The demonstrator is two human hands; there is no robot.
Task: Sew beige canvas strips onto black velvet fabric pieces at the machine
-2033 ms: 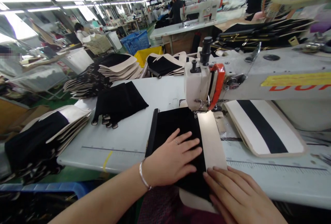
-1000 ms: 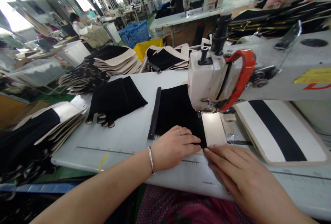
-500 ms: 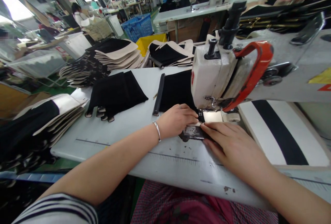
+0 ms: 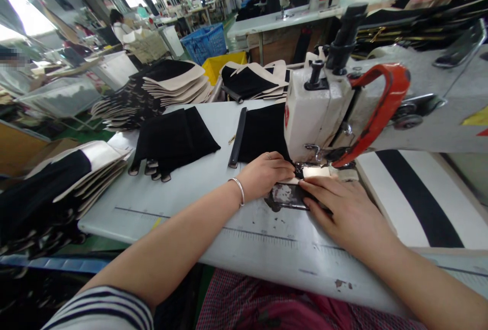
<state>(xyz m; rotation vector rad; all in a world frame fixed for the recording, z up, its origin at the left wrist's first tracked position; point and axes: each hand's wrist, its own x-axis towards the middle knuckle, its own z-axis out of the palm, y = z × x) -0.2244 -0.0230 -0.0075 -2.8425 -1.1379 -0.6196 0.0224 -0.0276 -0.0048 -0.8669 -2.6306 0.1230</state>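
Observation:
A black and beige fabric panel (image 4: 263,131) lies under the head of the white sewing machine (image 4: 320,111), its near end at the needle. My left hand (image 4: 265,173) rests on that near edge with fingers curled down onto the cloth, a ring and a bracelet showing. My right hand (image 4: 345,208) lies flat beside it, fingertips pressing the beige strip just in front of the presser foot (image 4: 305,170). The two hands almost touch at the metal needle plate (image 4: 284,195).
A black fabric piece (image 4: 171,139) lies left on the white table (image 4: 190,203). Stacks of black and beige panels (image 4: 57,187) sit at the left and panel stacks (image 4: 168,88) behind. A striped panel (image 4: 415,198) lies right. Other people work at machines far back.
The panel has travelled away from me under the machine head until only its near end is at the needle. Both hands followed it forward and closed in on the presser foot.

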